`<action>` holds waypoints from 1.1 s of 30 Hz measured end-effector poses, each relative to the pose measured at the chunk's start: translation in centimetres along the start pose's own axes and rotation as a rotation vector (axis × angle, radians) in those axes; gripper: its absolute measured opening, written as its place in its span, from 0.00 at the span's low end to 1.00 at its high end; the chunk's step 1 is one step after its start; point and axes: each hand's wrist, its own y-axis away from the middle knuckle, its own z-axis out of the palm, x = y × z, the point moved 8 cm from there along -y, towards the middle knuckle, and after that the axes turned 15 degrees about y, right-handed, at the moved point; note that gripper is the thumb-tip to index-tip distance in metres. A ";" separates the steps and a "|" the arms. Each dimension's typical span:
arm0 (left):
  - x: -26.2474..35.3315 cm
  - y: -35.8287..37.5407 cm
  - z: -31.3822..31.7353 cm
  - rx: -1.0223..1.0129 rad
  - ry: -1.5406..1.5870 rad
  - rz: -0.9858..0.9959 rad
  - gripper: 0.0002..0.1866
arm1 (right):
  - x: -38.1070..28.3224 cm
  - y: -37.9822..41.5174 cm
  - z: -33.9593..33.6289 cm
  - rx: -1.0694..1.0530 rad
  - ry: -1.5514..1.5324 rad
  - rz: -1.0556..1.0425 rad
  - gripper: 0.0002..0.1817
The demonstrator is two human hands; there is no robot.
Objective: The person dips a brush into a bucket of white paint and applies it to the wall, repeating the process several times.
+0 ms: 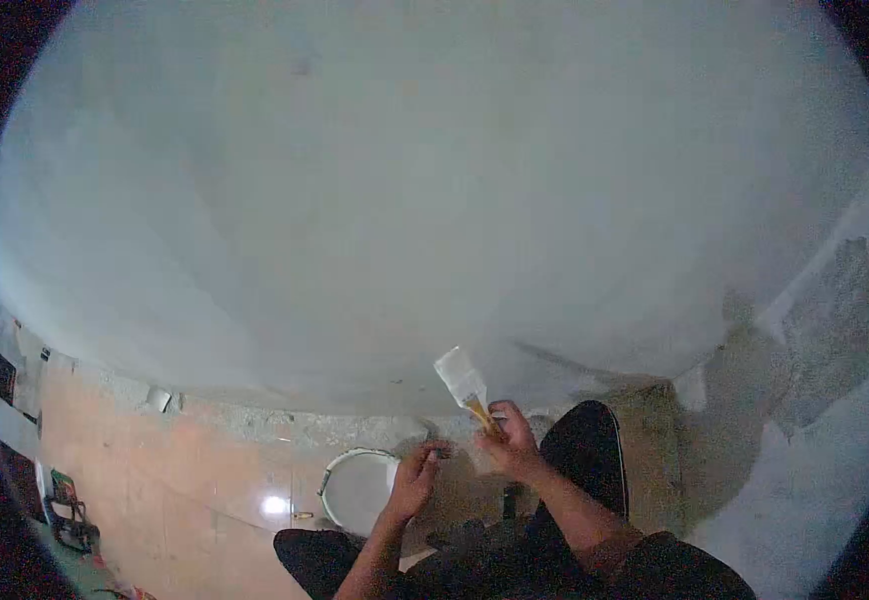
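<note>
A paintbrush with a wooden handle and whitish bristles (460, 374) points up and to the left in front of the pale wall (405, 200). My right hand (515, 442) is closed round its handle. Lower left of it, my left hand (418, 478) has its fingers drawn together over a small dark item, too small to name. Just left of that hand stands a round bucket (324, 489) with a pale content, its right side partly covered by the hand and forearm.
Tiled floor (195, 490) runs along the wall's foot, with a light reflection on it. A dark object with red and green parts (70, 512) lies at the far left. My bent knees are either side of the hands. Grey rough patches mark the right wall (840, 310).
</note>
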 end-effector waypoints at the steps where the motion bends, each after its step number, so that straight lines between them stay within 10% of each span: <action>1: -0.1 0.3 0.3 0.025 0.019 0.057 0.18 | -1.1 0.6 -0.4 -0.003 0.005 -0.015 0.21; 5: 1.8 2.7 1.7 -0.010 0.104 -0.010 0.16 | -6.1 2.6 -1.6 0.056 -0.142 -0.074 0.24; 11: 7.6 5.4 4.0 -0.082 0.209 0.065 0.14 | -16.7 4.1 -7.4 0.275 0.419 -0.413 0.10; 16: 14.4 4.6 4.3 -0.166 -0.001 0.175 0.13 | -20.6 4.0 -9.7 -0.033 0.091 -0.109 0.08; 27: 24.6 7.5 4.0 -0.099 -0.028 0.370 0.14 | -28.6 6.1 -8.8 -0.562 -0.407 -0.347 0.29; 33: 30.6 10.1 4.4 -0.027 -0.082 0.430 0.14 | -31.1 4.6 -8.6 -0.458 0.292 -0.348 0.13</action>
